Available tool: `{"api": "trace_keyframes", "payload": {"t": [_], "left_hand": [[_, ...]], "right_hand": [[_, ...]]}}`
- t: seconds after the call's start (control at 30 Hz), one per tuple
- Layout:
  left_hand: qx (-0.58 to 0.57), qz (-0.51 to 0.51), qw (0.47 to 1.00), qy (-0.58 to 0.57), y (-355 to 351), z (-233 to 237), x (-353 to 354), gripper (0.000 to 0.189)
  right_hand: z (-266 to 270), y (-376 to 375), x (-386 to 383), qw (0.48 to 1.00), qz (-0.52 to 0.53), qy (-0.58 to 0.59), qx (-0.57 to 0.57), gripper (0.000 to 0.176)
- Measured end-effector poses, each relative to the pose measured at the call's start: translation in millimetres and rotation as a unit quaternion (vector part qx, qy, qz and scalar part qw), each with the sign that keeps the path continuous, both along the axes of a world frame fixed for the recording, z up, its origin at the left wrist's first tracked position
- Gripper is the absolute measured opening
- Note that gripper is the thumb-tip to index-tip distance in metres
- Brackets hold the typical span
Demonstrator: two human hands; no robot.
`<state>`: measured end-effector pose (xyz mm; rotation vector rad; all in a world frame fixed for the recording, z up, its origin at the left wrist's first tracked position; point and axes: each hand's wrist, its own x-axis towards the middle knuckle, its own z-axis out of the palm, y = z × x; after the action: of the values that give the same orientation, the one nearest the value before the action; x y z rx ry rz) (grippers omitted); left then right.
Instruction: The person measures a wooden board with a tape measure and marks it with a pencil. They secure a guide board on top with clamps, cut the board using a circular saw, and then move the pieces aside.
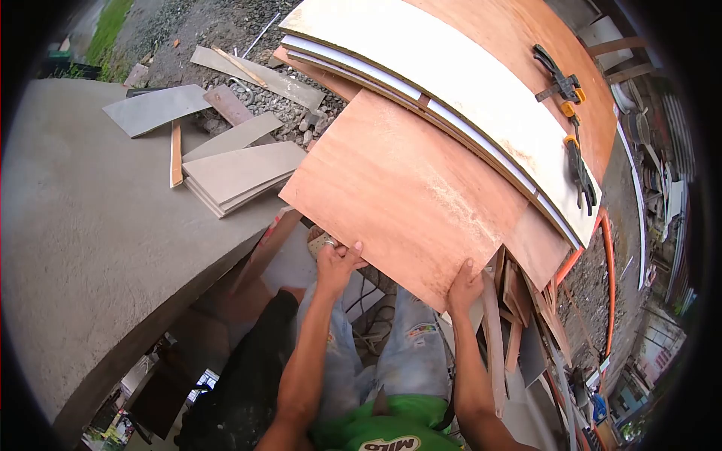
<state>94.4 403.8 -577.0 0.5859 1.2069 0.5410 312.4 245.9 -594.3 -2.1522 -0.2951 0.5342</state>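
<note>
- The plywood panel (406, 192) is lying just ahead of both hands, its long axis slanting from far left to near right, roughly along the near edge of the white-faced board stack (451, 75).
- The left hand (336, 263) is pinching the panel's near long edge, left of its middle, thumb on top, fingers partly hidden.
- The right hand (464, 290) is gripping the near right corner, thumb pressing the upper face, fingers out of sight; this hand is sitting closer to a corner.
- The panel's far edge is meeting the stack's near edge; whether it is tucking underneath, I cannot tell.
- Black bar clamps (577, 169) are resting towards the stack's right end.
- Board offcuts (244, 169) are lying along the concrete slab's (98, 195) right edge.
</note>
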Motion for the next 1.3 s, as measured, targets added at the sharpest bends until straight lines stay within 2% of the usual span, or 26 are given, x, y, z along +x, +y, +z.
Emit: {"api": "trace_keyframes", "payload": {"t": [0.17,0.27,0.37,0.43,0.53,0.63,0.7,0.77,1.0,1.07,1.13,1.17,1.2,1.3], "left_hand": [[-0.012,0.002,1.000,0.008,-14,-3,-4,0.037],[-0.012,0.018,1.000,0.016,-15,-7,0,0.036],[-0.002,0.046,0.999,-0.003,-19,-11,-3,0.037],[0.006,0.024,0.999,-0.039,-20,-20,-6,0.040],[0.019,0.032,0.999,-0.016,-17,-12,-5,0.038],[0.015,0.038,0.999,-0.036,-16,-10,-7,0.036],[0.018,0.037,0.998,-0.049,-9,-3,-7,0.037],[0.016,0.036,0.998,-0.042,-5,-5,-9,0.039],[0.006,-0.003,1.000,-0.017,-5,-17,-17,0.045],[0.006,0.011,1.000,-0.004,-5,-18,-15,0.041],[0.001,-0.001,1.000,0.020,-3,-13,-12,0.036],[-0.001,-0.029,0.999,0.039,0,-11,-14,0.034],[-0.004,-0.059,0.997,0.044,0,-17,-19,0.033],[-0.005,-0.115,0.990,0.079,11,3,-17,0.034]], "right_hand": [[1,-6,3,1.000,0.003,0.017,-0.025,0.043],[-2,-10,3,0.999,0.010,0.027,0.015,0.044],[-5,-13,6,0.997,0.061,0.049,0.002,0.045],[-2,-11,1,0.995,-0.017,0.096,0.018,0.047],[-10,-13,1,0.997,-0.011,0.067,0.041,0.051],[-2,-11,-1,0.990,-0.033,0.132,0.032,0.054],[-2,-10,0,0.992,-0.005,0.122,0.020,0.056],[9,-1,-10,0.987,-0.025,0.158,0.031,0.063],[-3,-12,-3,0.994,0.001,0.109,0.004,0.062],[-5,-29,7,0.988,0.065,0.137,0.017,0.062],[29,-18,-4,0.964,-0.109,0.243,0.020,0.063],[17,-62,7,0.975,-0.067,0.208,-0.037,0.057],[17,-86,8,0.978,-0.080,0.183,-0.052,0.052],[49,-135,7,0.967,-0.082,0.175,-0.166,0.047]]}}
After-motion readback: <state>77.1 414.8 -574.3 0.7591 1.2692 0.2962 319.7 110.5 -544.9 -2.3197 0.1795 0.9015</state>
